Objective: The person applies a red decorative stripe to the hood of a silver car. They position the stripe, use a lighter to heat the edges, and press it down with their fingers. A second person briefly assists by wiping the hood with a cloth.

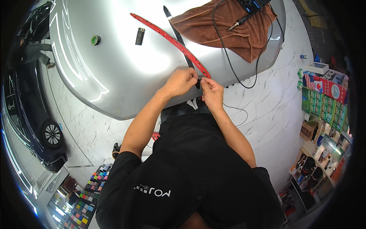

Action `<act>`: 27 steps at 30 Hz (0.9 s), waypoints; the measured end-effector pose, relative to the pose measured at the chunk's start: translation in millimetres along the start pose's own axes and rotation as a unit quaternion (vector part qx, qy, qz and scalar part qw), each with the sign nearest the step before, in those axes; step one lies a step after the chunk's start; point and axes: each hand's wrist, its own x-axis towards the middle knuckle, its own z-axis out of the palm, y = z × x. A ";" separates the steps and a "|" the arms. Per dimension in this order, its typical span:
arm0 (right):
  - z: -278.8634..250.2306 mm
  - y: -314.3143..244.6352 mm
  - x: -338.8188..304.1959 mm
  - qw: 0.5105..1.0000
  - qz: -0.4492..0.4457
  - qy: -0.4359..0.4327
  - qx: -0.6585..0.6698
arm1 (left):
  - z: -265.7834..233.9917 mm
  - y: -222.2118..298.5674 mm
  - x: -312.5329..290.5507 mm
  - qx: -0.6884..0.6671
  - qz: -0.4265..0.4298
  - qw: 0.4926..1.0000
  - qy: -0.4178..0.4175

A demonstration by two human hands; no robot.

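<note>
My left hand (pixel 181 81) and my right hand (pixel 212 92) meet at the near edge of a silver car panel (pixel 114 72). Both have their fingers pinched together around something small and dark at the near end of a black strip (pixel 178 36); what exactly each holds is hidden by the fingertips. The black strip lies lengthwise on the panel, crossed by a curved red strip (pixel 167 37) whose near end reaches my right fingers. Farther off to the left lie a black lighter (pixel 140 36) and a small green tape roll (pixel 95 40).
A brown cloth (pixel 228 32) covers the panel's far right, with a soldering iron (pixel 237 24) and its control unit (pixel 251 5) on it. The iron's black cable loops over the near edge. Stacked boxes (pixel 324 101) stand right; a dark car (pixel 34 110) is at left.
</note>
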 end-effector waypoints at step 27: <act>-4.3 -4.1 -1.5 0.999 -0.009 -0.012 -0.050 | 4.8 -3.8 14.6 -0.075 -0.052 0.996 0.021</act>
